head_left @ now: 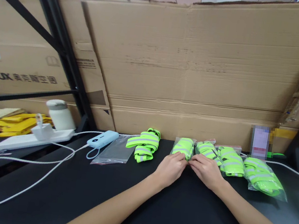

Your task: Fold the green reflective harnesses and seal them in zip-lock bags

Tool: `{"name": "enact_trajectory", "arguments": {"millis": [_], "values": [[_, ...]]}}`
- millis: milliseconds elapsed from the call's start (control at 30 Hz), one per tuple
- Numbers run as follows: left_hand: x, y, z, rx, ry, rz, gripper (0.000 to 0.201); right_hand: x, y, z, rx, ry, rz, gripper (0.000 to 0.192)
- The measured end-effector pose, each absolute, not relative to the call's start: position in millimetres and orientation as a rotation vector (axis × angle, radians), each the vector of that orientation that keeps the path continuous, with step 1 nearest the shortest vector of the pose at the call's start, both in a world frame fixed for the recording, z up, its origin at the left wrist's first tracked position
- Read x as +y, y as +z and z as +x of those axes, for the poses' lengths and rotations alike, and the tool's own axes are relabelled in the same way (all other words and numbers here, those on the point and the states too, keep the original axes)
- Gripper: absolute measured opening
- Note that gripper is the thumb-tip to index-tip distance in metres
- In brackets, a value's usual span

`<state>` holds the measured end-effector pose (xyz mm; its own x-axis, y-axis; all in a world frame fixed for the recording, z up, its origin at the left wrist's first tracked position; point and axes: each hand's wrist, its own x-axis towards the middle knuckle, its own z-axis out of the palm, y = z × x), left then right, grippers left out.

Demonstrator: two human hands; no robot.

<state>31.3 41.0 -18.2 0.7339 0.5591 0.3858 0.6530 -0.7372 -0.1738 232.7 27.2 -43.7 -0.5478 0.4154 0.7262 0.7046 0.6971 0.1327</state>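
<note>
Bagged neon-green strap (184, 146) at table centre, 12 o'clock from my hands. My left hand (170, 168) and right hand (205, 169) pinch its near edge, fingertips meeting. At 3 o'clock, three further bagged straps (262, 176); at 9 o'clock, a loose strap (144, 144), an empty clear bag (114, 151), a blue power bank (102, 139). Cardboard wall (200, 71) behind.

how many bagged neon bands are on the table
4 in a row, though overlap may hide more: one bag at both hands' fingertips, the second and third overlapping to its right, the fourth rightmost.
</note>
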Motion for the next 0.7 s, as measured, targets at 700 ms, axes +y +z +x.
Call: {"name": "enact_trajectory", "arguments": {"millis": [700], "values": [[38.2,-11.9,30.2,-1.144,-0.403,-2.661,0.017,27.0,-43.0,231.5,-2.178,-0.513,-0.87,0.02]]}}
